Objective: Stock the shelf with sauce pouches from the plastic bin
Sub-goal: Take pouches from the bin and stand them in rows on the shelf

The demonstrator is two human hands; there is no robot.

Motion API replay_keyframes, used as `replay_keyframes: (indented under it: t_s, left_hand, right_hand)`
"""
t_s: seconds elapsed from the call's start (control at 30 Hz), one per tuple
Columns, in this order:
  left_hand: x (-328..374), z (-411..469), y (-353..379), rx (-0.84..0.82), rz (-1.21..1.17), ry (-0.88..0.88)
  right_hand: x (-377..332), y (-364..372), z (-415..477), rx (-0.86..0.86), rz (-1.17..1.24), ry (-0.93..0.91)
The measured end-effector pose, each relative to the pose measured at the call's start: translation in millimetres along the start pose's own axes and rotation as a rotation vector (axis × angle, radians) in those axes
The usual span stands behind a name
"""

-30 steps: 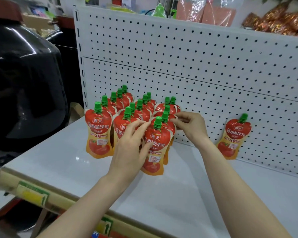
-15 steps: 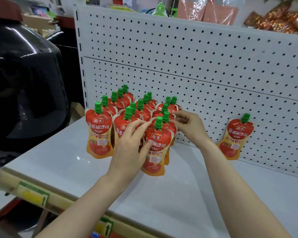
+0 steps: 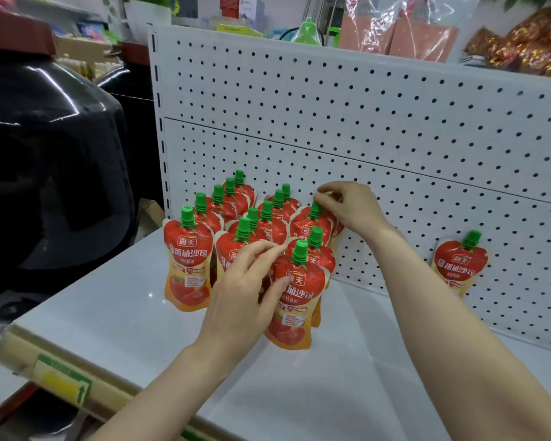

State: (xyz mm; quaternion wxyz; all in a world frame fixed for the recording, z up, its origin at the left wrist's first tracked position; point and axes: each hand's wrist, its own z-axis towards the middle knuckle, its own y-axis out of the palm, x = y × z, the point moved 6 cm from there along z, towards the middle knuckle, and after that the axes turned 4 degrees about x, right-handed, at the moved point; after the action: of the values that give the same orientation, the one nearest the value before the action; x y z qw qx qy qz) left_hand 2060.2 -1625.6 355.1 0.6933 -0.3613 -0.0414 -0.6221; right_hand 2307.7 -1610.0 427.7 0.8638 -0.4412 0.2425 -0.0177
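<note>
Since a second ago the right hand [image 3: 347,206] has lifted from the front pouches to the rear pouch [image 3: 312,224], pinching by its green cap, so the row is being straightened. The left hand [image 3: 248,281], fingers loosely spread, steadies the front pouch [image 3: 295,300] on the shelf [image 3: 109,313]. No bin shows.

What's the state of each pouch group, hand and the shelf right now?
Clustered pouches: upright in rows, green caps on.
Front pouch: upright, left hand touching its side.
Back pouch: right hand pinching at its cap.
Lone pouch: apart at right, leaning on the pegboard.
Shelf: partly stocked.
</note>
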Motion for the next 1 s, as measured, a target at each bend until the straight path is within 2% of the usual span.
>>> replay_keyframes:
  t_s: [0.1, 0.17, 0.27, 0.37, 0.43, 0.53, 0.67, 0.77, 0.9, 1.0]
  left_hand:
    - [-0.6, 0.2, 0.7, -0.003, 0.024, 0.006]
    - [-1.1, -0.9, 0.8, -0.005, 0.033, 0.010]
    - [-2.4, -2.6, 0.7, -0.009, 0.041, 0.014]
    - [-0.2, -4.5, -0.4, -0.004, 0.034, 0.017]
    - [2.3, -6.6, -4.8, 0.029, -0.003, 0.003]
    - [14.3, -13.9, -12.1, 0.087, -0.098, 0.012]
    - [46.3, -35.3, 1.2, -0.009, -0.295, 0.096]
    - [59.0, -55.6, 27.1, -0.181, -0.455, -0.056]
    - [68.1, -77.9, 63.2, -0.514, -0.744, -0.445]
    - [76.8, -85.5, 71.4, -0.605, -0.995, -0.586]
  right_hand:
    - [-6.4, 7.7, -0.8, -0.053, -0.126, -0.039]
    - [-8.6, 11.2, -5.7, -0.063, -0.117, -0.044]
    - [-7.3, 11.4, -15.9, -0.051, 0.053, -0.016]
    - [4.8, 6.7, -32.2, -0.072, 0.264, 0.101]
    - [18.2, -8.3, -45.7, 0.033, 0.311, 0.167]
    - [31.7, -50.0, -72.0, 0.278, 0.394, 0.221]
    - [31.8, -107.7, -110.2, 0.463, 0.347, 0.255]
    - [28.0, -133.0, -136.0, 0.431, 0.400, 0.280]
    - [9.9, -138.5, -167.7, 0.330, 0.684, 0.310]
    - [0.5, -124.2, -184.5, 0.255, 0.771, 0.350]
